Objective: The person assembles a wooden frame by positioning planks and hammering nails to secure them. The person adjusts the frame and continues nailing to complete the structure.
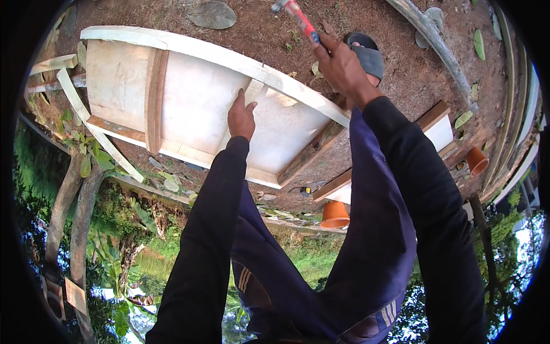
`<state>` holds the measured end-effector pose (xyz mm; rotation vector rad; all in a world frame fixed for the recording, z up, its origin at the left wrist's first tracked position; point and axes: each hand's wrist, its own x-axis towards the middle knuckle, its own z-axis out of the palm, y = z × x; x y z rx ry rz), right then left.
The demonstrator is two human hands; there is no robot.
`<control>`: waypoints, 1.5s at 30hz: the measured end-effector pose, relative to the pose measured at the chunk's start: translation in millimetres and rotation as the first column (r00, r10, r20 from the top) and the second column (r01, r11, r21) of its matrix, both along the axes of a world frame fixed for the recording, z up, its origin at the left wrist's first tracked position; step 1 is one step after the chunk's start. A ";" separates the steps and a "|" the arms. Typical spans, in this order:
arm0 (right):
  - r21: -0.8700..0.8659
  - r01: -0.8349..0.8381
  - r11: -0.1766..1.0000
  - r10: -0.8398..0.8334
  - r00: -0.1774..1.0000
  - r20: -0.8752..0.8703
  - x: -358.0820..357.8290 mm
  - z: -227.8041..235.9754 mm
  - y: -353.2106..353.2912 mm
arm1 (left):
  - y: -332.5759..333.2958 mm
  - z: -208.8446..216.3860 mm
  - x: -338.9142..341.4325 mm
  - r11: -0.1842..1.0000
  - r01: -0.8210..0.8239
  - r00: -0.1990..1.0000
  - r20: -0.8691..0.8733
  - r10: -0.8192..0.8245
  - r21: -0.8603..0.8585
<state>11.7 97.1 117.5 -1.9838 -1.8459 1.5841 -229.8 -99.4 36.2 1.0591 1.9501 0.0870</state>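
A pale panel [192, 94] framed with wooden strips lies on the ground before me. My left hand [241, 119] rests on a wooden crosspiece [254, 89] of this frame, index finger and thumb on either side of it, just below the long curved-looking outer rail [212, 54]. Raised beyond the rail's right end, my right hand [344, 69] grips the red handle of a hammer [301, 22]. The hammer's metal head points up and left, apart from the wood. Any nail at the joint is too small to make out.
My sandalled foot [368, 57] stands beside the right hand. Orange pots [335, 215] and a smaller framed piece [440, 131] lie to the right. A loose strip [100, 129] leans at the panel's left end. A log [432, 43] lies at the far right.
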 end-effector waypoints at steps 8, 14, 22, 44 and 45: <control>-0.060 0.370 0.927 -0.375 0.912 -0.167 -11.5 14.2 15.9 | -13.2 -3.2 2.8 0.999 0.032 0.999 -0.025 -0.032 0.005; -0.443 -0.034 0.896 0.031 0.999 -0.015 -9.3 25.6 -53.7 | -3.7 -6.2 4.3 0.998 0.049 0.999 0.008 -0.048 -0.035; -0.164 0.400 0.902 -0.406 0.914 -0.004 -7.9 26.9 -51.3 | -6.6 -2.3 3.4 0.999 0.030 0.999 0.013 -0.030 -0.014; -0.445 0.370 0.815 -0.385 0.921 0.061 -14.6 25.1 -85.5 | -26.7 14.6 -36.2 0.994 -0.070 0.997 0.036 0.073 -0.079; -0.517 0.264 0.815 -0.286 0.957 0.038 -17.2 24.5 -78.4 | -36.4 15.3 -46.8 0.989 -0.111 0.993 0.030 0.115 -0.094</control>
